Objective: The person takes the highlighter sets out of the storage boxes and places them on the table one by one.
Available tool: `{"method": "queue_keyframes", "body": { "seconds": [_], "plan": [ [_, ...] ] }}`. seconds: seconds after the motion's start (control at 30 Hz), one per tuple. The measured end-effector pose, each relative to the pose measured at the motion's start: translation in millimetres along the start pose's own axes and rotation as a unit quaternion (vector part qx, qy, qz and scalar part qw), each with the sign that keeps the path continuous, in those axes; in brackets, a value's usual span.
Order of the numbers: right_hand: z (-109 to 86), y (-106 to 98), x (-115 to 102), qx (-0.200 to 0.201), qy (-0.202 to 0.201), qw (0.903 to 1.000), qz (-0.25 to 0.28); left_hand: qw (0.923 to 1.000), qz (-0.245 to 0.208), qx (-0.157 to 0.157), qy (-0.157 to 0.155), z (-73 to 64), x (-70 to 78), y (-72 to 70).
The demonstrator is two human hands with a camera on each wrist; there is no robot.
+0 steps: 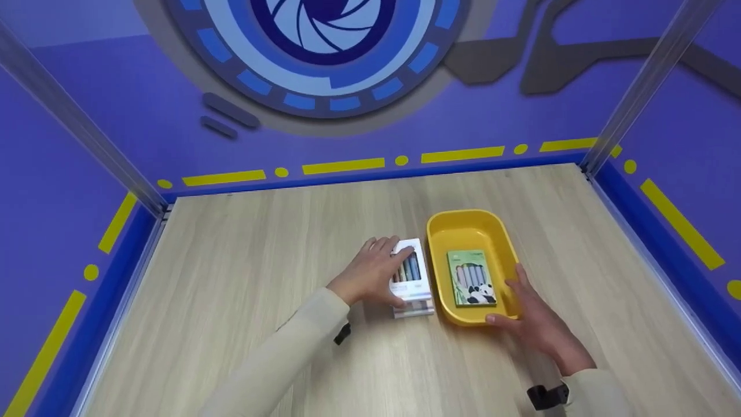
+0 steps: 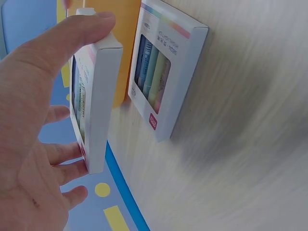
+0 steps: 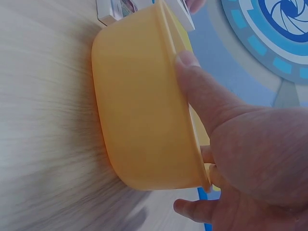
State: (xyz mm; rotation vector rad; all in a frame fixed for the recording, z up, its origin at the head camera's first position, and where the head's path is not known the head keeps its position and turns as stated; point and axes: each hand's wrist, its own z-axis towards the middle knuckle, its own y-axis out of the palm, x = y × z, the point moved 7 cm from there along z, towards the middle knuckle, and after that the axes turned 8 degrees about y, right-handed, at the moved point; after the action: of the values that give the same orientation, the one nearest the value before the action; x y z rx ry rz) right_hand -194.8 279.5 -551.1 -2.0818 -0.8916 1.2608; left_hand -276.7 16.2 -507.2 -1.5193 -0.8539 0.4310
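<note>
My left hand (image 1: 370, 275) grips a white marker box (image 1: 412, 291) by its edges, thumb on one end and fingers at the other. Coloured markers show through its window. In the left wrist view this box (image 2: 107, 106) is lifted and apart from a second white marker box (image 2: 185, 79), which lies on the table beneath it. Just to the right stands a yellow plastic bin (image 1: 434, 278). Inside, a green marker box (image 1: 472, 278) with pandas lies flat, window up. At the bin's near right corner, my right hand (image 1: 541, 324) holds the rim, thumb on the near edge.
The light wood table (image 1: 249, 260) extends to both sides of the boxes and bin. Blue-purple panels (image 1: 347, 142) with yellow dashes enclose its back and sides, with metal posts (image 1: 648, 81) at the back corners.
</note>
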Motion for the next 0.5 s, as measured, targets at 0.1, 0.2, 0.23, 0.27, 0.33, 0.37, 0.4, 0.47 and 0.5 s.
{"method": "queue_keyframes", "body": {
  "seconds": [0.1,0.2,0.23,0.27,0.33,0.37,0.4,0.47,0.5],
  "plan": [
    [-0.4,-1,-1,0.002,-0.01,0.9999,-0.002,1.0,0.008,0.003,0.003,-1.2,-1.6,0.2],
    [-0.7,-1,-1,0.001,-0.009,1.0,0.0,0.9998,0.017,0.006,0.006,-2.7,-3.2,1.0],
    [-0.7,-1,-1,-0.001,-0.008,1.0,0.0,0.9998,0.017,0.007,0.006,-3.3,-3.8,1.3],
    [-0.5,-1,-1,-0.002,-0.003,1.0,0.002,0.9998,0.016,0.008,0.004,-4.1,-4.6,1.7],
    [-0.3,-1,0,-0.004,0.0,1.0,0.003,0.9999,0.013,0.009,0.001,-6.5,-6.5,2.6],
    [-0.3,-1,0,-0.005,0.0,1.0,0.003,0.9999,0.01,0.01,-0.001,-7.8,-7.4,2.8],
    [-0.3,-1,-1,-0.005,-0.001,1.0,0.003,0.9999,0.008,0.011,-0.003,-9.3,-8.5,3.2],
    [-0.4,-1,-1,-0.005,-0.003,1.0,0.001,0.9999,0.006,0.013,-0.006,-12.2,-10.9,3.6],
    [-0.6,-1,-1,-0.005,-0.004,1.0,0.0,0.9999,0.006,0.015,-0.005,-13.7,-11.8,3.5]
  ]
}}
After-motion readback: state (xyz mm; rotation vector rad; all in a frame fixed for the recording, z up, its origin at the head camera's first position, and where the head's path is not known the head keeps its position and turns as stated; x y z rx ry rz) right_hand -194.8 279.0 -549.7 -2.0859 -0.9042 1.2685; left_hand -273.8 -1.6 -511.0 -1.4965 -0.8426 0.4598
